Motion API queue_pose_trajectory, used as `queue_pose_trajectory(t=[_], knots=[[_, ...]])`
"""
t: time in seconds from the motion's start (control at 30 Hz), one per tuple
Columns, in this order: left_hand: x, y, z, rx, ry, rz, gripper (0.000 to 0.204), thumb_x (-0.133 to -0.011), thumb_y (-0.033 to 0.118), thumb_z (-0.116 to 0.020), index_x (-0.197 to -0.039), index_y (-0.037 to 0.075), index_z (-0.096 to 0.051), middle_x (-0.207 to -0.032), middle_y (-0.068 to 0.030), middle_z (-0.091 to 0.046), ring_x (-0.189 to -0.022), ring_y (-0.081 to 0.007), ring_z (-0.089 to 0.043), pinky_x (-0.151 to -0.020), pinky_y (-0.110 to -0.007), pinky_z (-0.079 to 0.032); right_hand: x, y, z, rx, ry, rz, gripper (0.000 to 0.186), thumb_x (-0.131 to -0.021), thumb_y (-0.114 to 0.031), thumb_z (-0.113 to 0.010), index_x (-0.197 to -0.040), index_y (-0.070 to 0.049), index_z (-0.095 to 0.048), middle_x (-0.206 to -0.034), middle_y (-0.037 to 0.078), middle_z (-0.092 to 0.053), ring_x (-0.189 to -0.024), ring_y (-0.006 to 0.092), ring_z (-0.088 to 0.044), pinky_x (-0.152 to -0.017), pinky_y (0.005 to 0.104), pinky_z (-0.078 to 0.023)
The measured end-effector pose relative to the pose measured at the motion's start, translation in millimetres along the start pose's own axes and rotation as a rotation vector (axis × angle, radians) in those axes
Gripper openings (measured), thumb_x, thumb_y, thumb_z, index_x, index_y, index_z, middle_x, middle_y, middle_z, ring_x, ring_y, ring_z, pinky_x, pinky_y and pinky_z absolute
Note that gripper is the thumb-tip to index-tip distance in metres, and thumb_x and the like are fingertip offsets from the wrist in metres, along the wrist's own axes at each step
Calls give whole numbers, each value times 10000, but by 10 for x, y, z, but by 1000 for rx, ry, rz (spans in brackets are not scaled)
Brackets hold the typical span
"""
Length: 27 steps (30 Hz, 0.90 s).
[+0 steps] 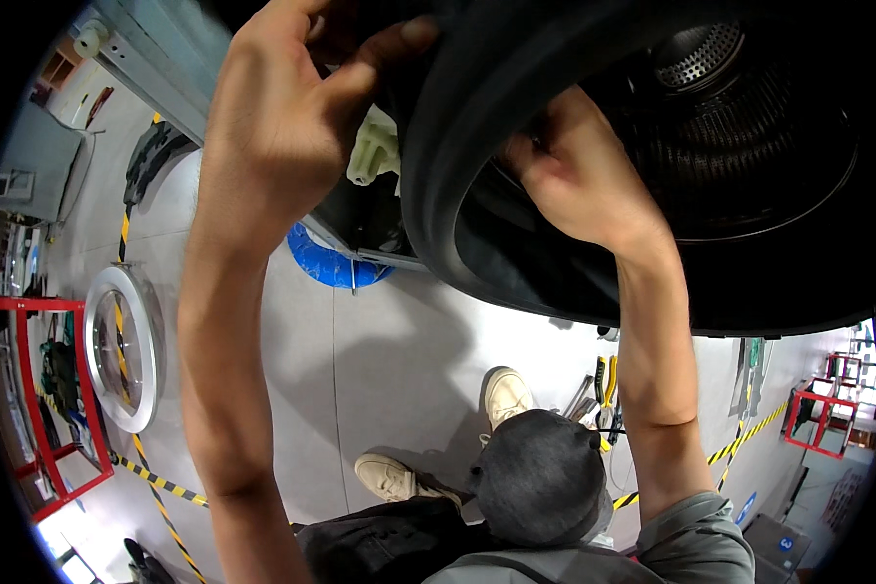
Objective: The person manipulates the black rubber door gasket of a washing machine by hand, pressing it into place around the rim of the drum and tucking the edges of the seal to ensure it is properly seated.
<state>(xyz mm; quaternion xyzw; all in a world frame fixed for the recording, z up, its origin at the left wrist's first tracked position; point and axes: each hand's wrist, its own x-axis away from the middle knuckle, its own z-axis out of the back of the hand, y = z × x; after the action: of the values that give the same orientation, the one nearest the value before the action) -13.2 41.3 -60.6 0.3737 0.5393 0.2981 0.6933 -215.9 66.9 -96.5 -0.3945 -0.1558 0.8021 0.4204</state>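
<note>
In front of me is the dark opening of a front-loading washing machine, ringed by a thick black rubber door gasket (433,185). My left hand (277,122) is at the gasket's outer left side, its fingers curled and the thumb reaching toward the rubber. Its fingertips fade into shadow at the upper edge, so what they grip is hidden. Just below that thumb sits a pale, translucent plastic part (374,146). Inside the opening, my right hand (594,180) has its fingers bent around the gasket's inner lip; the fingertips are partly hidden. Beyond it is the perforated metal drum (769,146).
A grey metal panel edge (151,68) runs along the upper left. On the floor lie a round silver-rimmed door (151,350), a blue ring (326,261) beneath the machine, and several hand tools (603,384) near my right forearm. Red frames (92,399) and striped tape (170,484) lie farther out.
</note>
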Motion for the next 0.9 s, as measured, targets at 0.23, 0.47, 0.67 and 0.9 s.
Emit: queue_pose_trajectory(t=[0.23,0.47,0.67,0.9], knots=[[31,132,-97,-105,-5,-4,277,-898,-36,-635,-1162,-71,-560,-1064,-93,-659,-977,-112,-599,-875,-247,-464,-12,36,-139,202,163,71,272,-929,37,-610,-1175,-42,-524,-892,149,-641,-853,271,-691,-739,394,-536],[-81,-219,196,-50,-114,-64,341,-840,-44,-661,-1173,-43,-590,-1117,-120,-669,-1039,-194,-629,-906,-308,-492,124,62,-423,-245,294,-289,121,-937,-45,-680,-1031,4,-620,-1021,119,-646,-983,294,-654,-898,374,-506],[-96,-406,474,-509,-172,-224,372,-743,-59,-634,-1114,-24,-642,-1110,-169,-698,-1013,-313,-691,-843,-355,-531,265,146,-438,-323,214,-424,168,-909,-51,-712,-1037,-1,-616,-1026,153,-638,-979,309,-641,-890,374,-503],[-111,-257,363,-321,-175,-181,330,-819,-78,-579,-1148,-73,-600,-1102,-183,-687,-977,-337,-641,-877,-348,-494,194,9,-522,85,315,-268,137,-897,-54,-720,-970,0,-617,-1017,162,-601,-908,347,-640,-821,431,-521]])
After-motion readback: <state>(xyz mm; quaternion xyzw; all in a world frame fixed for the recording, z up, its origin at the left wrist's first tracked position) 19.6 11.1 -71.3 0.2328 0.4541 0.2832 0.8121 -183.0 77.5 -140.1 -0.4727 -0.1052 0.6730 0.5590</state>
